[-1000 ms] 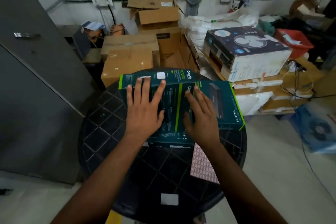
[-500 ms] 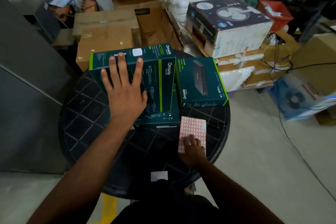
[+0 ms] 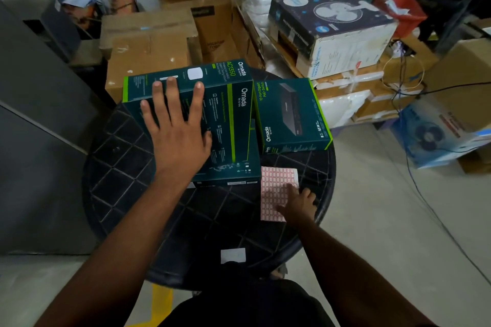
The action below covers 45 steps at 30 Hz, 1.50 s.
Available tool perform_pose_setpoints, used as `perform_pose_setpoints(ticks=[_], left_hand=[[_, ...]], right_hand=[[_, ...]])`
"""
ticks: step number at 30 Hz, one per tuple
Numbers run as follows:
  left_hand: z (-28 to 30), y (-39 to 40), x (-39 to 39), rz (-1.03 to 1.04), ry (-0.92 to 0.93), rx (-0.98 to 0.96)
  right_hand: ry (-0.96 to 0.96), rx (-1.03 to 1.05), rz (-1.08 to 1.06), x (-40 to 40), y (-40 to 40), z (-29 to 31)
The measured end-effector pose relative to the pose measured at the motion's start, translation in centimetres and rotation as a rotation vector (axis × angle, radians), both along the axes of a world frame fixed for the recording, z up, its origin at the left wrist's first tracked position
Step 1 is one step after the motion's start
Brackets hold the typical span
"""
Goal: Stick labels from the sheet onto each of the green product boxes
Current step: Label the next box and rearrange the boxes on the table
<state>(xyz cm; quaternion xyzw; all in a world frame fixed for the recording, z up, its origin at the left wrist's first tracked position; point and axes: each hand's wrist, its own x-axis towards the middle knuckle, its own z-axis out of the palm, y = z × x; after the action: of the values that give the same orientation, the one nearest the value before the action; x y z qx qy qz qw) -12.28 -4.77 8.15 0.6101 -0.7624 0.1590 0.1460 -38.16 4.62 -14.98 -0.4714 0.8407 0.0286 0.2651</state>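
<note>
A: The fingers (image 3: 170, 103) of the left hand (image 3: 178, 132) are lying straight and fanned apart, pressing flat on the top face of the large green box (image 3: 228, 125). The fingertips are reaching toward its far edge, and the palm is sitting over the left half of that face.

B: And where is that box lying?

A: It is resting on a second green box (image 3: 233, 182), of which only the near edge is showing beneath it. Both are sitting on the round black table (image 3: 127, 183).

B: What is the right hand (image 3: 299, 207) doing?

A: It is resting on the label sheet (image 3: 276, 186), a white sheet printed with rows of red-bordered labels. The forefinger is stretching out onto the sheet's right-hand part, while the other fingers are curling loosely at the sheet's right edge. Whether a label is being pinched between them cannot be told.

B: How is the sheet lying relative to the boxes?

A: It is lying flat on the table, just in front of the stack's near right corner and near the smaller green box (image 3: 291, 117), which is sitting to the right of the stack, its left edge just beside it.

B: Anything else on the table?

A: A small white slip (image 3: 233, 255) is lying near the table's front rim. Brown cartons (image 3: 148, 42) and a fan carton (image 3: 329, 26) are standing behind the table.
</note>
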Motion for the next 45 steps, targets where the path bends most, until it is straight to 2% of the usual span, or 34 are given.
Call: perform_pose_setpoints(ticks=[5,9,20,26,32,34,36,40,42,45], left_hand=[[0.1,0.3,0.0,0.002,0.005,0.001],[0.0,0.4,-0.1,0.01,0.011,0.0],[0.1,0.4,-0.5,0.044,0.024,0.0],[0.2,0.4,-0.5,0.051,-0.003,-0.008],[0.4,0.3,-0.8,0.067,-0.009,-0.003],[0.6,0.2,-0.7,0.062,-0.006,-0.003],[0.9,0.1,-0.5,0.05,0.004,-0.011],[2.0,-0.8,0.6,-0.051,0.057,-0.09],[2.5,-1.6,1.3,-0.109,0.111,-0.085],[3.4,-2.7,2.0,-0.154,0.156,-0.01]], right_hand=[[-0.118,-0.222,-0.156,-2.1,-0.3,-0.8],[-0.195,-0.301,-0.261,-3.5,-1.0,-1.0],[-0.182,-0.259,-0.239,-4.4,-2.5,-1.5],[-0.15,-0.106,-0.041,-5.2,-4.5,-1.1],[-0.059,-0.137,-0.026,-5.2,-5.2,-1.1],[-0.09,-0.147,-0.052,-5.2,-5.3,-1.1],[-0.204,-0.17,-0.085,-5.2,-5.3,-0.8],[-0.465,-0.254,-0.068,-4.3,-5.6,2.6],[-0.507,-0.344,-0.007,-3.5,-5.7,5.5],[-0.471,-0.525,0.031,-2.2,-5.4,11.0]])
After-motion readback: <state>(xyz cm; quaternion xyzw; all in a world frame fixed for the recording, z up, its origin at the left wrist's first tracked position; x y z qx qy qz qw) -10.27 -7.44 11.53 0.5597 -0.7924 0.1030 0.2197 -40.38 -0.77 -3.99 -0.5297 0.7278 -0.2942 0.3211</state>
